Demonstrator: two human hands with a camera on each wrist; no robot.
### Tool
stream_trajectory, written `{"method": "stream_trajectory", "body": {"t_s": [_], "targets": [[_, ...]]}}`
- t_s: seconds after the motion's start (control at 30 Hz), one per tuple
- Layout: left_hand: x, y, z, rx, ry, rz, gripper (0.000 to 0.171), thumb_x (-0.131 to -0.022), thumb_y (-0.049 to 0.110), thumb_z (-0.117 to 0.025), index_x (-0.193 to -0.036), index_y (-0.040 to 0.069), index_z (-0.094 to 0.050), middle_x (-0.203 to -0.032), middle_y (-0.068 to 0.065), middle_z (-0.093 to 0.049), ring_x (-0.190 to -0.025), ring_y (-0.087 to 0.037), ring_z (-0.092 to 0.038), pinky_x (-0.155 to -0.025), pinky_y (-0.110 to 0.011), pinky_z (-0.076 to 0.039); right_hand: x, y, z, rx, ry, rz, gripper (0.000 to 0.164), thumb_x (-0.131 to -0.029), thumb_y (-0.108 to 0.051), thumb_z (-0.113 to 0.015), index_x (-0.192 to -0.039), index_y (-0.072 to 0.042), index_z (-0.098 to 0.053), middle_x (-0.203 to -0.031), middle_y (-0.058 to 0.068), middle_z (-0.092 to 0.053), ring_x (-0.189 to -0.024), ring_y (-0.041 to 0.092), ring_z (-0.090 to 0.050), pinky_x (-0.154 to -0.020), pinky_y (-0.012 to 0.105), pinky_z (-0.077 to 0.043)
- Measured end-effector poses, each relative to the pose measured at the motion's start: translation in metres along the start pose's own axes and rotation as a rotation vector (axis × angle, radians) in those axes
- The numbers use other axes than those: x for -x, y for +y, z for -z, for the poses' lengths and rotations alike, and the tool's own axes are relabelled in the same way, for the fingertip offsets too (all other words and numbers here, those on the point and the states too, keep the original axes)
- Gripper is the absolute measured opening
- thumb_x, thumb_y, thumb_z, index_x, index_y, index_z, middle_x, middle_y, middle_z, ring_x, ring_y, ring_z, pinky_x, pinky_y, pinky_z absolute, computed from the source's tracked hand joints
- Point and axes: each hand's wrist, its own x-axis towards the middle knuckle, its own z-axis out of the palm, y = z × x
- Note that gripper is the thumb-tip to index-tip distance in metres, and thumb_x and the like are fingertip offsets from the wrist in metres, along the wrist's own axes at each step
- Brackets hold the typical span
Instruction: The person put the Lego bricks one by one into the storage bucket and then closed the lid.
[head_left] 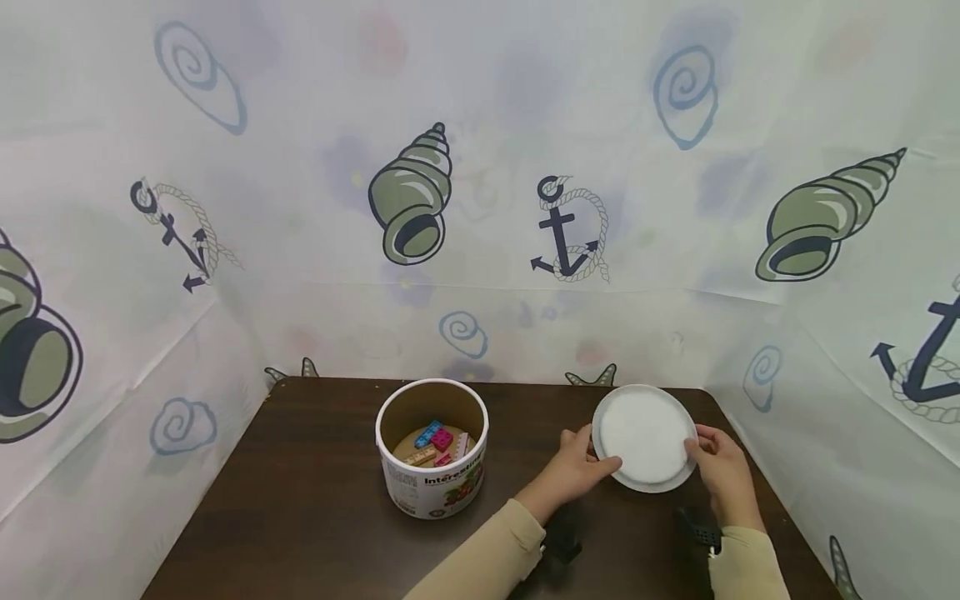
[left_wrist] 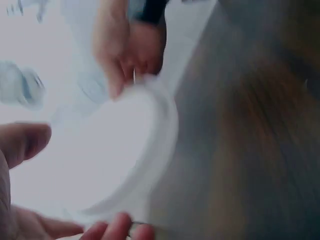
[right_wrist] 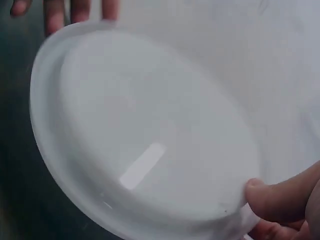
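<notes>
A round white plastic lid [head_left: 647,437] with a raised rim is held up over the right part of the table, its broad face toward the head camera. My right hand [head_left: 723,471] pinches its right edge, the thumb [right_wrist: 272,197] lying on the face and fingers curled behind. At the lid's lower left edge is my left hand [head_left: 573,467], fingers loosely extended and thumb apart from them. Its fingertips [right_wrist: 80,12] lie right at the rim in the right wrist view. The left wrist view is blurred.
Left of my hands stands a white bucket [head_left: 435,492] with printed fruit and lettering, its top uncovered. Several colourful toy bricks [head_left: 441,440] lie inside it. The dark wooden table [head_left: 300,483] is bordered by patterned white cloth walls [head_left: 495,317] at the back and sides.
</notes>
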Motion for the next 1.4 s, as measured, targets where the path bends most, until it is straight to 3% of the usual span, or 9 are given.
{"method": "stream_trajectory", "body": {"t_s": [0.17,0.33,0.43,0.57,0.73,0.97,1.1,1.27,1.4], "targets": [[0.049,0.036,0.023,0.039,0.025,-0.219,0.088,-0.104,0.042,-0.072,-0.174,0.022,-0.023,-0.129,-0.008,-0.057,-0.097,-0.002,-0.062,-0.079,-0.023,-0.057,0.028,-0.037,-0.001,-0.102,0.074,0.111,0.048,-0.109,-0.031,-0.068,-0.149,-0.004,-0.061,-0.120,-0.002,-0.065,-0.103,0.007,-0.056,-0.084,0.014,-0.049],[0.096,0.078,0.073,0.035,0.034,-0.302,0.074,-0.107,0.042,-0.068,-0.169,0.026,-0.031,-0.144,-0.007,-0.064,-0.112,-0.008,-0.068,-0.091,-0.026,-0.057,0.059,-0.085,-0.019,-0.375,0.143,0.271,0.035,-0.106,-0.015,-0.073,-0.140,-0.010,-0.067,-0.111,-0.009,-0.063,-0.101,0.010,-0.057,-0.081,0.018,-0.049],[0.120,0.093,0.113,0.031,0.063,-0.310,0.058,-0.108,0.037,-0.068,-0.159,0.021,-0.042,-0.141,-0.010,-0.067,-0.115,-0.015,-0.069,-0.092,-0.028,-0.057,0.081,-0.110,-0.036,-0.511,0.065,0.405,0.039,-0.106,-0.006,-0.069,-0.145,-0.006,-0.065,-0.124,-0.001,-0.067,-0.108,0.012,-0.064,-0.085,0.018,-0.055],[0.141,0.105,0.165,0.018,0.195,-0.275,0.042,-0.107,0.028,-0.070,-0.142,0.013,-0.051,-0.122,-0.013,-0.070,-0.102,-0.020,-0.068,-0.086,-0.028,-0.056,0.104,-0.134,-0.062,-0.618,-0.150,0.593,0.038,-0.112,-0.006,-0.058,-0.148,0.006,-0.057,-0.129,0.005,-0.068,-0.111,0.013,-0.067,-0.088,0.021,-0.059],[0.153,0.094,0.226,-0.072,0.328,-0.141,0.039,-0.108,0.023,-0.069,-0.139,0.008,-0.049,-0.113,-0.015,-0.066,-0.094,-0.022,-0.063,-0.081,-0.028,-0.055,0.114,-0.152,-0.115,-0.607,-0.369,0.687,0.034,-0.115,-0.009,-0.051,-0.144,0.007,-0.056,-0.118,0.004,-0.064,-0.097,0.012,-0.064,-0.081,0.025,-0.058],[0.160,0.054,0.284,-0.381,0.349,0.070,0.059,-0.111,0.026,-0.062,-0.165,0.019,-0.041,-0.116,-0.014,-0.067,-0.088,-0.023,-0.063,-0.073,-0.036,-0.052,0.120,-0.150,-0.200,-0.407,-0.458,0.652,0.059,-0.111,-0.012,-0.063,-0.164,-0.019,-0.040,-0.112,0.013,-0.059,-0.084,0.013,-0.056,-0.071,0.027,-0.053],[0.161,0.037,0.301,-0.506,0.323,0.100,0.059,-0.108,0.023,-0.067,-0.163,0.015,-0.047,-0.116,-0.016,-0.068,-0.091,-0.025,-0.064,-0.076,-0.039,-0.055,0.119,-0.145,-0.225,-0.275,-0.447,0.659,0.066,-0.109,-0.015,-0.066,-0.168,-0.022,-0.036,-0.110,0.010,-0.060,-0.084,0.014,-0.052,-0.071,0.022,-0.047],[0.156,0.021,0.306,-0.584,0.296,0.103,0.054,-0.106,0.013,-0.068,-0.157,0.006,-0.054,-0.122,-0.022,-0.065,-0.106,-0.032,-0.065,-0.087,-0.048,-0.060,0.116,-0.142,-0.240,-0.151,-0.388,0.707,0.063,-0.110,-0.018,-0.065,-0.168,-0.015,-0.040,-0.114,0.010,-0.051,-0.089,0.016,-0.046,-0.076,0.023,-0.042],[0.148,0.007,0.305,-0.580,0.257,0.098,0.052,-0.107,0.013,-0.066,-0.157,0.004,-0.055,-0.133,-0.026,-0.060,-0.118,-0.037,-0.063,-0.096,-0.053,-0.059,0.114,-0.137,-0.248,-0.062,-0.333,0.750,0.058,-0.111,-0.019,-0.059,-0.167,-0.010,-0.043,-0.129,0.015,-0.045,-0.113,0.023,-0.050,-0.099,0.035,-0.049]]}}
